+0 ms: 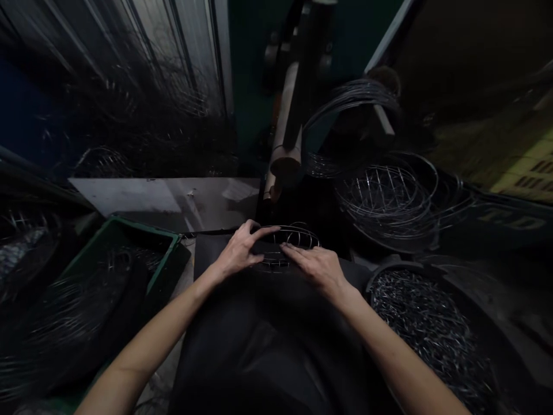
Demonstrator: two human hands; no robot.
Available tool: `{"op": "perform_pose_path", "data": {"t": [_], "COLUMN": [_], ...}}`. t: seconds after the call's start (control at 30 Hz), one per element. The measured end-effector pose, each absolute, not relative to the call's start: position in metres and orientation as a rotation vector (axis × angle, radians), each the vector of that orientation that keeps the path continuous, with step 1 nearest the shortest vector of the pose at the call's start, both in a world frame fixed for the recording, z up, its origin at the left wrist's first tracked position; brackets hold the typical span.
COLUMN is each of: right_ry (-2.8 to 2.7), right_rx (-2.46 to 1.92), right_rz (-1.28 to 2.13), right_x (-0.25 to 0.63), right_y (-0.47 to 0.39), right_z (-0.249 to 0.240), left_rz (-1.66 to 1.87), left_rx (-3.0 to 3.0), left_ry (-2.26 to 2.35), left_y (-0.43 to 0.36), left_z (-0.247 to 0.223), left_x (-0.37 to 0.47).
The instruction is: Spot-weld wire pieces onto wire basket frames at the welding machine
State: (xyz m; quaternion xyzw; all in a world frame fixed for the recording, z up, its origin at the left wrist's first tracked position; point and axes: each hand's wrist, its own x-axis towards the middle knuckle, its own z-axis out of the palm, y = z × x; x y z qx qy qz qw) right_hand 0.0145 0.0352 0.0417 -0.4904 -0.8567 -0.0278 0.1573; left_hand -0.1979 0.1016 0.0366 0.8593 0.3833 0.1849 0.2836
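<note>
Wire frame sits mid-scene between both hands, at the far edge of a dark cloth. Left hand: thumb and forefinger parted about the frame's left side, forefinger along the far wire. Right hand: fingers straight and close together, over the frame's right side. Cannot tell whether either hand pinches wire.

Surroundings: green crate to the left, holding wire pieces; pale board beyond it. Dark tub near right, filled with short metal bits. Wire rings piled far right; wire bundle farther off. Metal cylinder stands just beyond the hands, limiting space on the far side.

Obscured: fingers cover parts of the frame, so its full shape is unclear. Wire tangle at far left blurs into shadow. Yellow crate and tub are cut off at right; both forearms leave the near edge.
</note>
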Motion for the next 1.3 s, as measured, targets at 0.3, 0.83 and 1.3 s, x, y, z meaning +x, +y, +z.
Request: {"op": "perform_pose_path", "data": {"t": [0.3,0.83,1.3], "right_ry": [-2.544,-2.427,-1.314], "right_rx": [-1.106,-1.126,-1.664], "right_rz": [-0.175,0.026,0.787], "right_x": [0.033,0.039,0.025], "right_y": [0.048,0.049,-0.007], "right_z": [0.048,0.045,0.036], "left_rz": [0.556,0.607,0.730], "left_rx": [2.260,2.285,2.339], "left_ry": [1.037,1.015,1.168], "left_y": [0.097,0.093,0.090], "left_z": [0.039,0.026,0.027], "left_x": [-0.193,-0.186,-0.181]}}
